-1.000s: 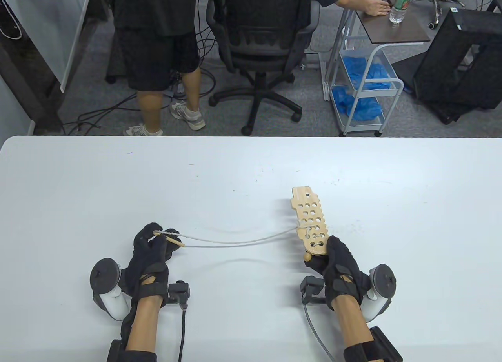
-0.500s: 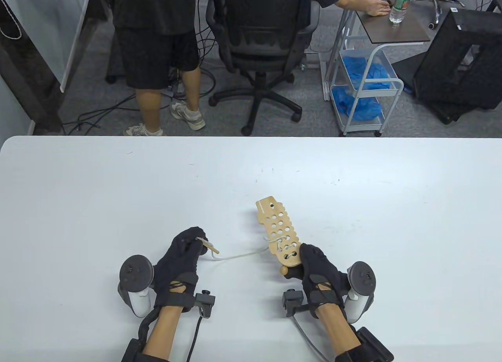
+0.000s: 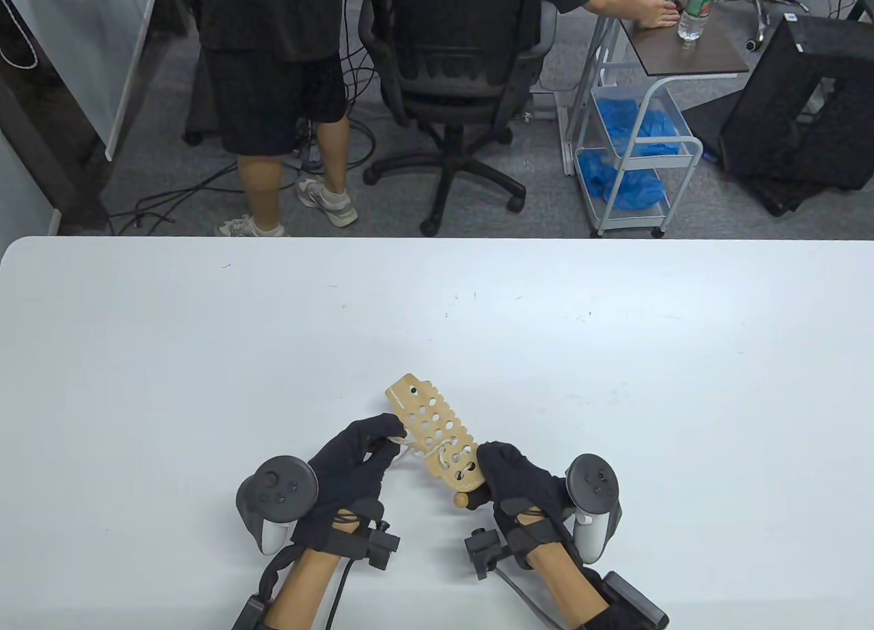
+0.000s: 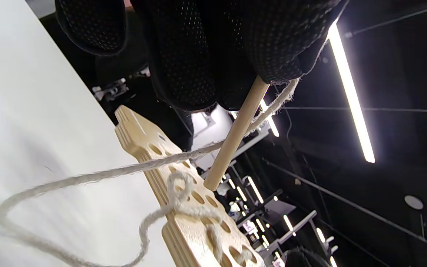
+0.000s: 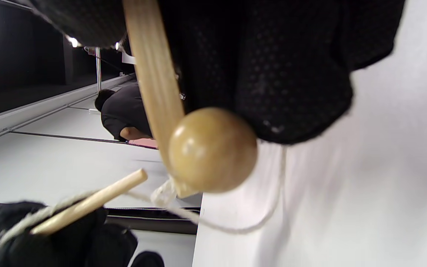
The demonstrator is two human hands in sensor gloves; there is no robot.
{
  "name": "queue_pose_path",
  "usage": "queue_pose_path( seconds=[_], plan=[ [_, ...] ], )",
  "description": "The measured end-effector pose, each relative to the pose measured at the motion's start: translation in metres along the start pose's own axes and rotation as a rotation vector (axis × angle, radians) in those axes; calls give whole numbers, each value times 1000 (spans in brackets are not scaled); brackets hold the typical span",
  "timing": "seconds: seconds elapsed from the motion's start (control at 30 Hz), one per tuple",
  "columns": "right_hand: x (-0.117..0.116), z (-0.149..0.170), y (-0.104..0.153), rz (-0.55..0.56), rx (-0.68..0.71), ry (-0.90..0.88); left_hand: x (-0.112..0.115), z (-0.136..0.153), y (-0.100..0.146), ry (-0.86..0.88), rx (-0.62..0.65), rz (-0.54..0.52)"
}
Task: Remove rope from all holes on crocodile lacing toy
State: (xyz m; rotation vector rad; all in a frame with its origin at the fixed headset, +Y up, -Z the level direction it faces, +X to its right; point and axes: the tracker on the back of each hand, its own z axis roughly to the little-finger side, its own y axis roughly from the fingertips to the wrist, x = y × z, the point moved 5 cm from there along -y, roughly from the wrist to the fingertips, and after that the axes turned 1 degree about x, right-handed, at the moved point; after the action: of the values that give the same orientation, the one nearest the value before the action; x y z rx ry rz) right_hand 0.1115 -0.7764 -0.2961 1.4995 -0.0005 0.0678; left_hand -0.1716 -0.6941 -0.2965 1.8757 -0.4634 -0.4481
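Now my right hand [image 3: 522,483] grips the stiff, light crocodile board [image 3: 437,433]; beside it, my left hand [image 3: 351,463] pinches the limp rope's [image 4: 87,178] wooden needle [image 4: 235,133], the best hold.

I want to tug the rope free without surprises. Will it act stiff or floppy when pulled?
Probably floppy: the rope sags in a loose curve beside the crocodile board. Its fuzzy, twisted strands may drag in the holes rather than slide freely. The wooden stick that the left hand pinches looks rigid, so that end should steer well.

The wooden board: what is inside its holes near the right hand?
Rope passes through several holes at that end of the board. The holes farther away show empty. The right hand covers the board's end.
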Motion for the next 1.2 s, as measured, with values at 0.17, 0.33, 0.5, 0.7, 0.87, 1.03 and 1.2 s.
queue_pose_path(
  seconds=[0.17,0.33,0.5,0.7,0.87,1.03,1.2],
  plan=[
    [-4,-1,1,-21,7,5,5,-2,0,2,18,21],
    [-8,-3,2,-39,20,18,4,-6,1,-18,40,17],
    [-10,-6,2,-53,35,29,6,-8,1,-25,52,21],
    [-11,-5,2,-57,31,26,6,-11,2,-40,64,21],
    [-11,-5,2,-63,34,26,11,-15,2,-109,87,41],
    [-12,-6,2,-75,44,27,18,-20,3,-217,121,70],
    [-17,-9,2,-109,67,28,19,-22,3,-262,128,73]
  ],
)
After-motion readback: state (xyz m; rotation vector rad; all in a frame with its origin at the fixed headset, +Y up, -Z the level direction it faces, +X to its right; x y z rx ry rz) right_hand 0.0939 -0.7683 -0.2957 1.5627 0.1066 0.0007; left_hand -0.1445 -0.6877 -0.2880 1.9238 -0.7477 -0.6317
